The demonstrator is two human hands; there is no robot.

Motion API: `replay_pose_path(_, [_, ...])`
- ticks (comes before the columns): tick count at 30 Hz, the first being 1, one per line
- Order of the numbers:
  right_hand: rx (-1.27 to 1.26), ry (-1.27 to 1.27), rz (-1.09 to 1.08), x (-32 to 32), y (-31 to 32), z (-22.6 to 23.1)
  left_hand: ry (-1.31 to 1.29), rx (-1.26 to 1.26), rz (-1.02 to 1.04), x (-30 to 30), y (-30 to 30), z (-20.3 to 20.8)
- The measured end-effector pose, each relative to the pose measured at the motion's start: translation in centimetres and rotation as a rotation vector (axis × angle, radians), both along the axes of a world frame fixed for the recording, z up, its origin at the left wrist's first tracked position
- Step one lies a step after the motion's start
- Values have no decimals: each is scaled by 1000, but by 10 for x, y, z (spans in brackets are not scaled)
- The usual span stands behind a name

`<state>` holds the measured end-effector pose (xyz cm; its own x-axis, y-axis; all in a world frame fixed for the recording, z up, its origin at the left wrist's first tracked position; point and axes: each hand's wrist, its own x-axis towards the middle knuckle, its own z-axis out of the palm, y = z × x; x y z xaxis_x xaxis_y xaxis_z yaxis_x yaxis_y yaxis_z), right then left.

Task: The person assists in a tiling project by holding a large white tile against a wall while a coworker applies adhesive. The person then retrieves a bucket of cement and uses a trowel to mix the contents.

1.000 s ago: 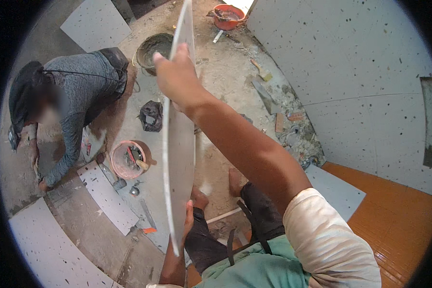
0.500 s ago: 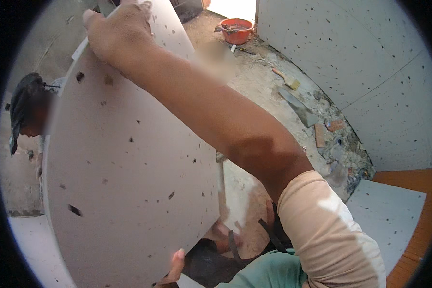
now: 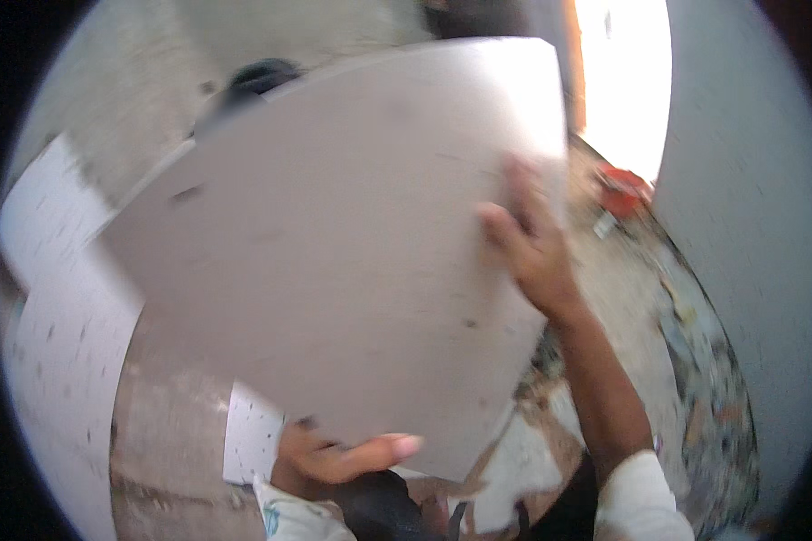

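Observation:
A large white tile (image 3: 334, 261) with dark specks hangs tilted in front of me, blurred by motion. My left hand (image 3: 338, 458) grips its near lower edge, thumb lying on the face and the other fingers tucked underneath. On the right edge is my right hand (image 3: 537, 248), its thumb and fingertips over the face, the rest of the hand at the rim. Behind the tile's far edge, part of a co-worker's dark head covering (image 3: 262, 77) shows; the tile hides the rest of that person.
Speckled tiles line the left side (image 3: 72, 361) and the right wall (image 3: 749, 180). An orange-red basin (image 3: 624, 191) stands by the bright doorway (image 3: 624, 81). Rubble (image 3: 708, 397) lies along the foot of the right wall. A smaller speckled piece (image 3: 251, 437) lies below the tile.
My right hand has come from the tile's far left edge to its right edge. The tile has turned, and my view has shifted left. My left hand stays at the near edge.

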<state>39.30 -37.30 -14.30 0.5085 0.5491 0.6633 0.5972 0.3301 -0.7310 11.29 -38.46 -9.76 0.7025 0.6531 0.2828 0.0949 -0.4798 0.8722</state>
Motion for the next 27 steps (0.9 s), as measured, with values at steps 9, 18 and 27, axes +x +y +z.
replay_pose_path(9, [-2,-83,-59,-1,-31,-26,86,272,-655,24,37,23])
replay_pose_path(18, [32,-73,64,-5,-32,-29,-41,294,-721,28,39,9])
replay_pose_path(27, [24,-66,117,-3,-53,-15,-179,303,-793,39,31,4])
